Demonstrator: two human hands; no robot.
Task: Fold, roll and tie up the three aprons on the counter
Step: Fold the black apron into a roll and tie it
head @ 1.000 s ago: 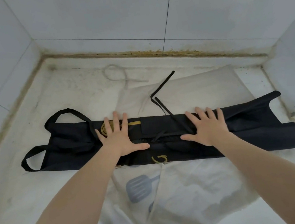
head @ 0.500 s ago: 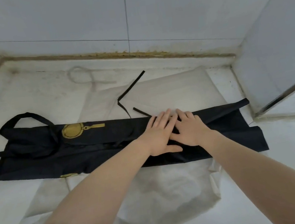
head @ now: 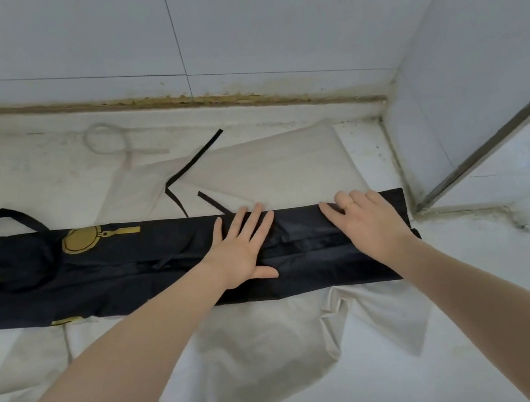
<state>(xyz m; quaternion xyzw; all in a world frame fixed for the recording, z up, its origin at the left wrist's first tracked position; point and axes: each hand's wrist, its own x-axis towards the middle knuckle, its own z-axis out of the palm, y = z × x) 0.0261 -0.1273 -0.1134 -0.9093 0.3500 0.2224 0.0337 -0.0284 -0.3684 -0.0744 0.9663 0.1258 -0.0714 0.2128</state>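
Left hand (head: 241,250) spread flat, fingers straight, pressing mid-strip on the black apron (head: 130,271); right hand (head: 367,220) likewise flat near the strip's right end; apron folded into a long band across the counter (head: 30,165), atop a pale apron (head: 278,352); best to smooth outward with even pressure, square the right edge, tuck the loose black tie (head: 193,163) clear, then roll tightly from that end
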